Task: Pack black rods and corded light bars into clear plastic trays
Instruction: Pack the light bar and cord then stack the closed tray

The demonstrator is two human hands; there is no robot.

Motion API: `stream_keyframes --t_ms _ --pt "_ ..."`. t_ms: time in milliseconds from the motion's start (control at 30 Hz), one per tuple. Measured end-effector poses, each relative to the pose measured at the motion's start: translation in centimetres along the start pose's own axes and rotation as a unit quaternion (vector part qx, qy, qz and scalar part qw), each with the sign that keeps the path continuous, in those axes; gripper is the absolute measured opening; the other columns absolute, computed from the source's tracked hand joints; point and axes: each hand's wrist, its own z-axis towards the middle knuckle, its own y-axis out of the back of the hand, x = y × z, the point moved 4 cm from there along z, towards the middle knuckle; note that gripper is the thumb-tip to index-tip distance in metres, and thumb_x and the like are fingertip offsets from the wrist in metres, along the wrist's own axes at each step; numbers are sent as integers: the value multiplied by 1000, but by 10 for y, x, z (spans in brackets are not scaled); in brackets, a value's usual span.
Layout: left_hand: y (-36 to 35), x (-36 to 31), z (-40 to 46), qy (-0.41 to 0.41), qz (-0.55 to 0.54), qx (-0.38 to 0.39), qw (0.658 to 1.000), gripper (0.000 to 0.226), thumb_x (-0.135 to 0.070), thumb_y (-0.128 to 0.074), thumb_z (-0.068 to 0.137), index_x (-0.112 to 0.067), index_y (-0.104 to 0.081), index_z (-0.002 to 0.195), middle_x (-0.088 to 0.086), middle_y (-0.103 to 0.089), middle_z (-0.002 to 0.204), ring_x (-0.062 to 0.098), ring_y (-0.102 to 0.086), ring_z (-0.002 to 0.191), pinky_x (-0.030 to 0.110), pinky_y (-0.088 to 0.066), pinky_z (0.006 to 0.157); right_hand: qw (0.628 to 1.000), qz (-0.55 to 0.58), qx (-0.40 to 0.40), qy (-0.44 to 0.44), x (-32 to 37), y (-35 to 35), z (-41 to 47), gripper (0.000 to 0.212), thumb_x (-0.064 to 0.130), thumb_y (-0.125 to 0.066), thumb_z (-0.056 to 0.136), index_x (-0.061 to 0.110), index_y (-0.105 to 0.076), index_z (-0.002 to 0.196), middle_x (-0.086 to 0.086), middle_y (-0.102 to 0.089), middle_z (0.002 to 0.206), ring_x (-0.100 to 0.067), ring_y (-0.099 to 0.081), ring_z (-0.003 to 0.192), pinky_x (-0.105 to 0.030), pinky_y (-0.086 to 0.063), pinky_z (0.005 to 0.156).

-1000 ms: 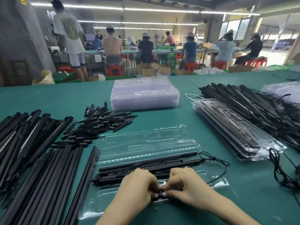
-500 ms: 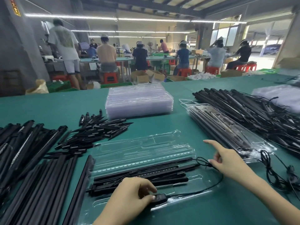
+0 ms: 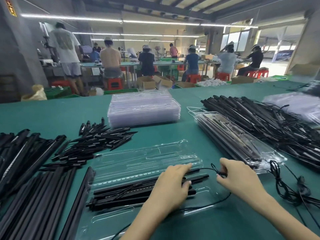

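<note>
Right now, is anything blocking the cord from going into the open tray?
Nothing visible does. The right hand pinches the cord just above the open tray, whose right end lies bare; the left hand rests on the bars.

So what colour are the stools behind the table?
Red, with orange tops; the stools show only in the head view.

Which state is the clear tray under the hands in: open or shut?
Open. The clear tray lies spread flat, its lid half bare beyond the rods. The left hand presses the black rods into the near half.
</note>
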Motion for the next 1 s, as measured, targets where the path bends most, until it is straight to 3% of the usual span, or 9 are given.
stream_keyframes --t_ms 100,167,300,433,533,667,733,800,1000 --pt "-9 -2 18 9 -15 18 1000 55 -25 -40 101 -29 -18 151 -10 -26 155 12 -21 140 31 -19 115 972 -24 -155 173 16 10 -13 29 11 -67 65 18 -39 66 4 -43 60 -21 -46 56 -26 -30 47" --pt "-14 -1 28 16 -22 28 999 51 -29 -37 102 -31 -22 150 -4 -38 148 20 -28 134 34 -23 113 918 -42 -265 291 21 15 -27 19 7 -57 68 16 -41 64 1 -40 59 -21 -44 51 -28 -31 41" --pt "-24 1 31 4 -25 57 998 44 -30 -34 103 -27 -34 147 4 -49 135 25 -37 124 34 -27 109 836 -117 -328 424 15 4 -37 29 -2 -53 79 16 -46 58 -1 -38 59 -20 -37 49 -30 -32 40" --pt "-26 15 16 -1 67 51 996 53 -34 -30 103 -21 -14 153 -2 -17 157 16 -19 142 29 -16 117 849 -106 -337 392 13 -9 -34 25 -6 -64 70 14 -52 59 -2 -42 60 -19 -38 46 -27 -32 37" --pt "-26 32 1 12 155 96 983 62 -47 -18 101 -21 3 153 -5 7 160 11 9 146 33 11 118 869 -80 -339 351 13 -18 -32 22 3 -69 75 15 -53 66 -2 -47 63 -21 -45 48 -30 -37 37" --pt "-19 51 -15 53 157 140 976 92 -72 9 72 -23 15 150 -11 21 155 6 24 141 39 21 114 895 -58 -338 286 12 -23 -33 13 25 -56 90 18 -55 80 2 -59 76 -21 -54 58 -30 -40 50" --pt "-17 58 -19 52 149 143 977 84 -70 5 79 -25 16 149 -13 23 154 4 25 140 39 20 115 911 -18 -321 258 8 -25 -35 8 13 -62 82 18 -56 86 4 -63 84 -20 -56 68 -27 -41 53" --pt "-13 65 -22 45 129 148 979 69 -60 -9 95 -25 14 150 -14 24 153 3 25 140 36 19 116 924 24 -291 246 4 -32 -38 29 -4 -66 71 19 -57 85 6 -63 87 -16 -53 79 -24 -43 50" --pt "9 96 -40 35 147 144 978 55 -45 -10 102 -29 14 149 -18 23 152 0 29 137 36 24 113 924 6 -282 260 -2 -34 -41 25 20 -43 85 19 -67 75 9 -65 75 -11 -50 80 -29 -36 60"
